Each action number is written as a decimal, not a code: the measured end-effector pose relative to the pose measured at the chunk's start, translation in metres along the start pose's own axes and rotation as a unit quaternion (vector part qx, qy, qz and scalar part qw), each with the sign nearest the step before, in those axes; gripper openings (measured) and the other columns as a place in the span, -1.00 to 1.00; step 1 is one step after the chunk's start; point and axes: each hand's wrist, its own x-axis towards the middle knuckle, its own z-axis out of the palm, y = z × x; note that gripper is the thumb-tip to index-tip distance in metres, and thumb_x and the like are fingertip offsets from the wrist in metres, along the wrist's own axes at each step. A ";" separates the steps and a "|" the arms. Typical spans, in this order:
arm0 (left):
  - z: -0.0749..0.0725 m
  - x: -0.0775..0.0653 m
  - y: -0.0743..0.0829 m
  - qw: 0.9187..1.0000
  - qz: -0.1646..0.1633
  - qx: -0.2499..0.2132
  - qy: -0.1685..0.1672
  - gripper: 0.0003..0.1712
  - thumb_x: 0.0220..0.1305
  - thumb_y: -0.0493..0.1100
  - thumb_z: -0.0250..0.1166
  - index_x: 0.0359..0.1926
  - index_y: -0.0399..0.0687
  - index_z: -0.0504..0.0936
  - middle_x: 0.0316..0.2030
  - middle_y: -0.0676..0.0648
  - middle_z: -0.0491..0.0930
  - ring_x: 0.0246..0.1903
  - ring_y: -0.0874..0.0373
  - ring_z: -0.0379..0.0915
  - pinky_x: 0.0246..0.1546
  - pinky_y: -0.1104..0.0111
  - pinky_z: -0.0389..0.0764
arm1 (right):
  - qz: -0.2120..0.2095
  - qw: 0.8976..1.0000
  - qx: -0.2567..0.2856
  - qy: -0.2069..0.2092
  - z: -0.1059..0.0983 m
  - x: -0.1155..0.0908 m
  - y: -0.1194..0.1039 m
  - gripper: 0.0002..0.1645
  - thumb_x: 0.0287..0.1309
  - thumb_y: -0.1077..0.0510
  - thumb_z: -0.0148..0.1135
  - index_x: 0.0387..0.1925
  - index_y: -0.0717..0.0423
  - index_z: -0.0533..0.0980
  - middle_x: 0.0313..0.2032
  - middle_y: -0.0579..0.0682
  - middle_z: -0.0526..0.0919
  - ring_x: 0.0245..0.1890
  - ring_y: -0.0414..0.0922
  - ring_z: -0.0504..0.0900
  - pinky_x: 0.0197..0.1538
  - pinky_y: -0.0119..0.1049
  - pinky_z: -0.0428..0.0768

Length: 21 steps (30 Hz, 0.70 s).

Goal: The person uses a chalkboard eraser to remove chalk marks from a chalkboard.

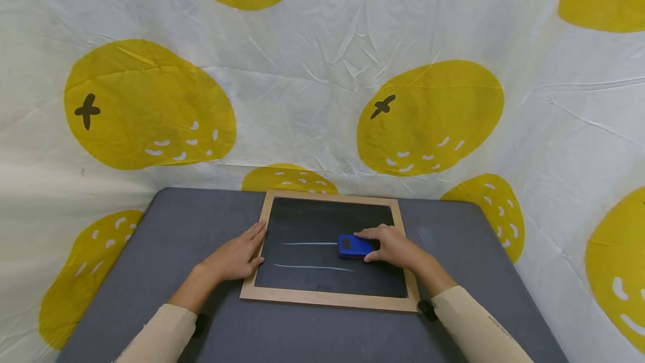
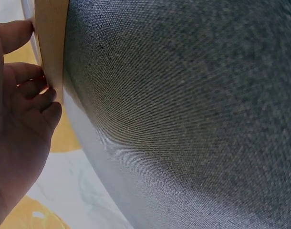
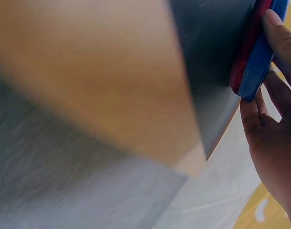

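Note:
A wood-framed chalkboard [image 1: 312, 283] lies on the grey table, with two thin pale chalk lines [image 1: 313, 267] running across its dark surface. My right hand [image 1: 394, 246] grips a blue board eraser [image 1: 350, 246] by its right end, thumb on the near side and fingers on the far side. The eraser sits on the board at the right end of the upper line. In the right wrist view the eraser [image 3: 258, 67] shows a red felt layer against the board. My left hand [image 1: 237, 255] rests at the board's left frame, fingertips and thumb touching the wood edge [image 2: 51, 47].
The grey table [image 1: 201, 214] extends around the board on all sides. Behind it hangs a white cloth [image 1: 302, 105] printed with large yellow fruit shapes, close against the table's far edge. Dark straps show at both wrists, below beige sleeves [image 1: 161, 335].

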 end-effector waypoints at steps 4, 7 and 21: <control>-0.001 0.000 0.000 1.000 0.004 -0.001 0.000 -0.10 0.43 -0.05 0.25 0.57 -0.41 0.09 0.60 -0.34 0.02 0.58 -0.27 0.01 0.48 -0.09 0.28 | -0.002 1.000 0.003 -0.005 0.002 0.013 -0.012 -0.24 0.10 -0.06 0.56 0.34 -0.01 0.57 0.29 0.06 0.64 0.17 0.08 0.61 0.17 0.06 0.57; -0.001 -0.001 0.001 1.000 0.008 -0.003 0.004 -0.10 0.43 -0.06 0.26 0.57 -0.42 0.10 0.60 -0.35 0.04 0.57 -0.29 0.03 0.46 -0.11 0.30 | -0.011 1.000 0.009 -0.011 0.005 0.022 -0.019 -0.24 0.11 -0.04 0.55 0.35 0.01 0.56 0.29 0.08 0.63 0.20 0.10 0.60 0.21 0.08 0.56; 0.006 -0.005 0.005 1.000 0.003 -0.003 0.009 -0.09 0.42 -0.04 0.27 0.57 -0.40 0.10 0.60 -0.34 0.04 0.57 -0.27 0.03 0.47 -0.10 0.29 | -0.047 0.999 0.012 -0.018 0.022 0.060 -0.054 -0.24 0.08 -0.02 0.59 0.33 0.00 0.58 0.26 0.05 0.66 0.17 0.05 0.61 0.25 0.01 0.57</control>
